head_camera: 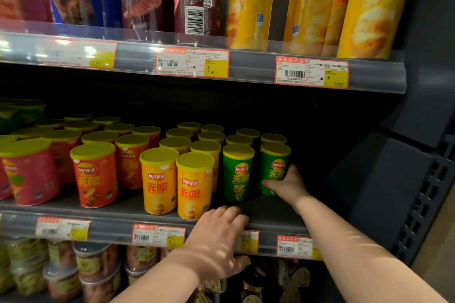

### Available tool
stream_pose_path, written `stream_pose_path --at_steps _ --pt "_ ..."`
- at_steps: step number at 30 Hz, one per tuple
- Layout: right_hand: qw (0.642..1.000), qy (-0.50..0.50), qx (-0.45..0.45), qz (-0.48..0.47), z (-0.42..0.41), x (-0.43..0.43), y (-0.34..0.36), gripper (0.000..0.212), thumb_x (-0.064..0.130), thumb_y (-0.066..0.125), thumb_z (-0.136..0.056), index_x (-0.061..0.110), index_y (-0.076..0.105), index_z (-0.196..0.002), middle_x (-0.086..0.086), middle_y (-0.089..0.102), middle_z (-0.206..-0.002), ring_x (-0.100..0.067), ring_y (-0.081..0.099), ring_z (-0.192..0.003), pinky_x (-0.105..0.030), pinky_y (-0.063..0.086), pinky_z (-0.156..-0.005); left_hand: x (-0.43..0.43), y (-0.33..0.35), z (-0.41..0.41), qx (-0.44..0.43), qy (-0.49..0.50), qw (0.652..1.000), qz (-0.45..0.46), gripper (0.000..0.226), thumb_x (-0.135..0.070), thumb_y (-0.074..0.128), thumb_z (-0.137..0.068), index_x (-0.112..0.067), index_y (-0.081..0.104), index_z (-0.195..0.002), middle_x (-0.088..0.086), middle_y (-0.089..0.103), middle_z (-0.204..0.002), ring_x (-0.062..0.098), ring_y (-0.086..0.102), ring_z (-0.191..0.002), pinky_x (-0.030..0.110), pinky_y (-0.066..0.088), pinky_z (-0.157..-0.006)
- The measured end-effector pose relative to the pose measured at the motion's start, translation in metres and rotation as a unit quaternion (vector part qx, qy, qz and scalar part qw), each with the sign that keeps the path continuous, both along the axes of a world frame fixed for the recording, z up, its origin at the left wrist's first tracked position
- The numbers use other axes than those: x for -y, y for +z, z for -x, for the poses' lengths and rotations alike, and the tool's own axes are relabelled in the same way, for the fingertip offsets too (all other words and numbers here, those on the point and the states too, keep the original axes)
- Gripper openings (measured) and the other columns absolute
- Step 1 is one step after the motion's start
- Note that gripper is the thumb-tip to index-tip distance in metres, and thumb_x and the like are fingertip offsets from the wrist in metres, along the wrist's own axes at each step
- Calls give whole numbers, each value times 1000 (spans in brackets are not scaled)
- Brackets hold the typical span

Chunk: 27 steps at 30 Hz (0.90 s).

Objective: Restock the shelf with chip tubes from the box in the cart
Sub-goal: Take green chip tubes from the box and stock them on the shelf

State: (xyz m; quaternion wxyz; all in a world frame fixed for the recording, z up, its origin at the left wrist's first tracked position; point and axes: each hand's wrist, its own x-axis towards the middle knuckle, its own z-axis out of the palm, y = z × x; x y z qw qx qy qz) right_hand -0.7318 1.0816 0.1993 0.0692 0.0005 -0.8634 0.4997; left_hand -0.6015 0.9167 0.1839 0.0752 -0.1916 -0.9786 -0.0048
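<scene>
The right hand [289, 186] reached in at the right centre of the frame and gripped a short green chip tube [273, 163] low on its side. One digit lay across the tube's front, and the rest were hidden behind it. The tube stood upright on the middle shelf [268, 206] at the right end of the front row, with bare shelf to its right. Just left of it stood a second green tube [237, 174]; whether the two touched could not be told. Further left in the front row came two yellow tubes [194, 187] side by side, then orange-red tubes [94, 177], and pinker ones at the blurred left edge. All wore yellow lids, and more rows ran back behind them into the dark.

The left hand [216, 236] sat at lower centre, clamped on the shelf's front rail [110, 231]. Its fingers curled over the top edge just in front of the yellow tubes, and its thumb hooked underneath. It covered part of one label.

On the upper shelf [258, 66], tall yellow tubes [248, 7] stood at upper right, with maroon and blue ones to their left. Price labels [192, 64] on its rail read 7.90. Below the middle shelf, at lower left, sat clear lidded tubs [96, 265]. A dark grey side panel [384, 192] closed the shelving at the right.
</scene>
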Motion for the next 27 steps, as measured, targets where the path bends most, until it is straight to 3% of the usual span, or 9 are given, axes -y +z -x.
stream_pose_path --at_steps 10,17,23,27 --pt "999 -26 13 -39 -5 -5 0 64 13 75 -78 4 39 -130 -18 49 -134 -32 50 -122 -36 43 -94 -5 -2 -1 -32 29 999 4 67 -48 56 -87 -26 29 -144 -3 32 -144 18 31 -132 31 23 -110" --pt "993 -15 31 -110 -29 -10 3 64 23 71 -82 9 38 -135 -14 49 -133 -31 51 -120 -34 44 -93 -10 -6 -11 -46 83 995 24 69 -49 52 -88 -25 24 -145 -1 30 -145 22 27 -134 36 14 -115" --pt "944 53 -106 -307 -91 -4 7 40 34 57 -89 21 52 -127 -4 51 -131 -25 52 -117 -34 43 -95 -1 -8 -38 -48 97 994 -3 72 -47 50 -90 -25 16 -150 -1 18 -153 23 11 -143 35 7 -118" --pt "904 118 -157 -379 -135 24 6 33 35 48 -94 27 52 -125 4 51 -129 -20 46 -121 -34 35 -101 25 -18 -70 -26 107 994 -2 67 -38 49 -88 -24 24 -148 4 20 -154 25 14 -142 36 12 -117"
